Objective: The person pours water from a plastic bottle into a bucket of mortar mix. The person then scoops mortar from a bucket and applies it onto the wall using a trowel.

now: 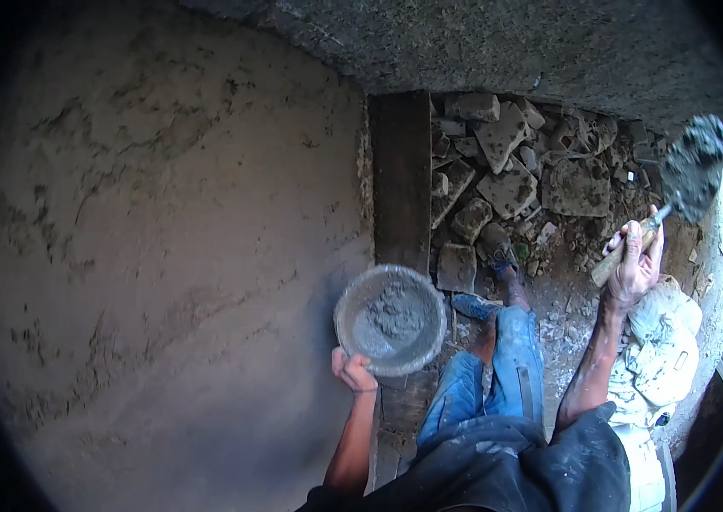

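My left hand (353,370) grips the near-left rim of a round grey basin (436,341), its fingers closed round the edge. Wet grey mortar (396,314) lies heaped in the basin. Out to the right, my right hand (632,271) is closed round the wooden handle of a trowel (628,255). A thick lump of mortar (696,166) covers the trowel's blade, which is held up and away from the basin, close to the rough grey wall.
A brown, partly smoothed plaster wall (182,230) fills the left side. Rough grey wall (498,43) runs along the top. Broken slabs and rubble (507,188) cover the ground ahead, by my feet. White sacks (660,350) stand right of my legs. A dark board (402,179) stands beside the plaster.
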Demonstrator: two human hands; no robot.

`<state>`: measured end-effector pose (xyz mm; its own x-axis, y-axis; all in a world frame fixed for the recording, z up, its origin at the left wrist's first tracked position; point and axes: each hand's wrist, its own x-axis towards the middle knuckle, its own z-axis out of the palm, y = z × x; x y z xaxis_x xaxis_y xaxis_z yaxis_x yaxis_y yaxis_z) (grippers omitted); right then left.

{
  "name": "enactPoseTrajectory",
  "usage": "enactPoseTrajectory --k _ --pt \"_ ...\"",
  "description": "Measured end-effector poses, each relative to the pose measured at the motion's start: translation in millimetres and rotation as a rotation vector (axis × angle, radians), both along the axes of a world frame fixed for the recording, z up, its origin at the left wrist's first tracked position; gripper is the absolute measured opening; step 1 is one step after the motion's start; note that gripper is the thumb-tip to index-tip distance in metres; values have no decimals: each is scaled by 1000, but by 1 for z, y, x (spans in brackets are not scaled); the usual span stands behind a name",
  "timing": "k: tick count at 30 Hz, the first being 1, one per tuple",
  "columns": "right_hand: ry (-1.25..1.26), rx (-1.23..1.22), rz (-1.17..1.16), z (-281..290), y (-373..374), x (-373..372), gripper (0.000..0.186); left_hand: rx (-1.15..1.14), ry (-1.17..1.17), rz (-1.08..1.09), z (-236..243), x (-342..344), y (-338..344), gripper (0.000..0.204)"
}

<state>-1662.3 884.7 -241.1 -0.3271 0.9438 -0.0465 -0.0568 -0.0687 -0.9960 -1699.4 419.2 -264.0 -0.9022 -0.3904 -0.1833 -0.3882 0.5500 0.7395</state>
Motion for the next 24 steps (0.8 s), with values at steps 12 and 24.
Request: enactPoseTrajectory --k 12,24 --pt "69 235 378 -46 -264 -346 44 -6 -41 503 -39 18 -2 20" --pt "-763 502 1541 13 -58 -71 32 300 110 -23 -5 -97 98 9"
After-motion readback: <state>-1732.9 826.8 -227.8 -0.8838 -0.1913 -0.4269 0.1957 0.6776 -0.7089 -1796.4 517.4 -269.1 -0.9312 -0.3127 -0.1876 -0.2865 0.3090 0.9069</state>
